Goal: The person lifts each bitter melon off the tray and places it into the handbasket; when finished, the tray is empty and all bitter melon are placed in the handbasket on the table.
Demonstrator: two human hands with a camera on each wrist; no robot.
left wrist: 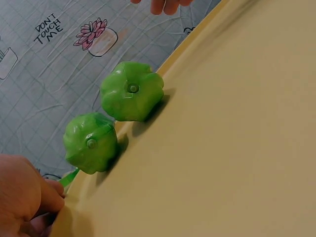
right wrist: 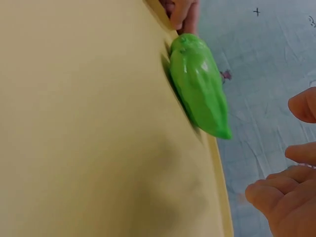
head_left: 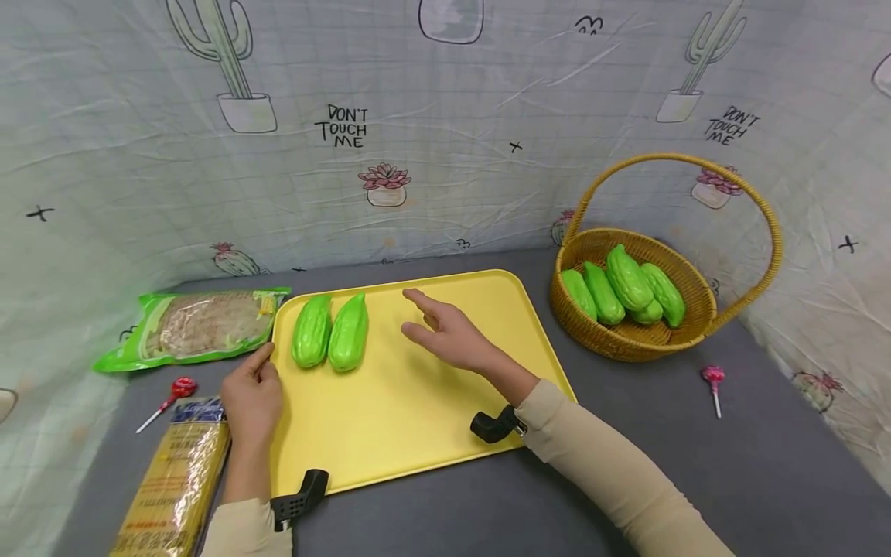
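Yellow plastic tray (head_left: 418, 402) pinched at its edge by left hand (head_left: 252, 394), right hand (head_left: 452, 334) fingers apart above it: risk of rolling two glossy green bumpy gourds (head_left: 330, 333) if tilted.

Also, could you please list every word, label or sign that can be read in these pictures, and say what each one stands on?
"DON'T TOUCH ME": on the backdrop cloth, left of centre, beside a cactus drawing.
"DON'T TOUCH ME": the same cloth, right, above the basket.
"DON'T TOUCH ME": the cloth again, in the left wrist view.
Noodle packet: print too blurred to read.
Green food bag: no legible print.
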